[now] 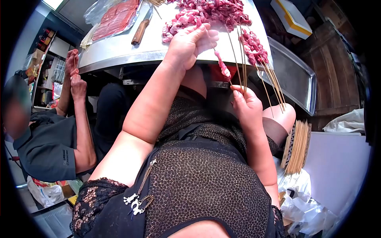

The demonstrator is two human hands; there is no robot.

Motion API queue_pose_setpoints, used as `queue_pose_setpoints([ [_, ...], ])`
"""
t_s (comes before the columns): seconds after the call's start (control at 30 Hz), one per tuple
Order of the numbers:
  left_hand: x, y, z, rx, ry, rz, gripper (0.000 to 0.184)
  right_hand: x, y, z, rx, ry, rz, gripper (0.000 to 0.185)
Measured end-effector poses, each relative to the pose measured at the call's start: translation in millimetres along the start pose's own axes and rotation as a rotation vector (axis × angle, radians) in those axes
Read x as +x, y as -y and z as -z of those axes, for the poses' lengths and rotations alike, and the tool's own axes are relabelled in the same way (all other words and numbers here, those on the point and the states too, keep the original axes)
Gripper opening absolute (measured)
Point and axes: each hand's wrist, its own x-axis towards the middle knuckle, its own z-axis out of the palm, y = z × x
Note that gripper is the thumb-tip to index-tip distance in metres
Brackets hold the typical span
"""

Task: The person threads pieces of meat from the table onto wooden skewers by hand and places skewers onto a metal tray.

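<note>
My left hand (184,47) is at the table edge, thumb and forefinger pinched on a piece of meat beside the meat pile (210,14). Its other fingers are partly spread. My right hand (248,104) is closed round several thin skewers near their lower ends. One of these skewers carries meat pieces (223,67) on its middle part, and its upper end points toward my left hand. The other held skewers look bare. Just right of them, loaded meat skewers (254,47) lie on the table (151,55), their bare sticks jutting over the edge.
A knife (141,31) and a bag of finished skewers (117,18) lie on the table's left part. A co-worker (51,139) sits at left, holding meat on a stick. At right are a metal tray (293,75) and a basket of bare skewers (297,148).
</note>
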Motion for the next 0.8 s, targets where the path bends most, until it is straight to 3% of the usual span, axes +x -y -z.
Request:
queue_pose_setpoints([
  [0.37, -12, 3, -9, -0.033, 0.034, 0.029, 0.026, -1, -4, 1, 0.063, -0.030, -0.014, 0.017],
  [0.53, -12, 0, -7, -0.032, 0.098, 0.054, 0.026, -3, 7, 16, -0.309, -0.103, 0.115, 0.015],
  [0.8, -15, 1, -7, -0.117, 0.166, 0.110, 0.026, 1, 2, 25, -0.355, -0.070, 0.232, 0.016],
])
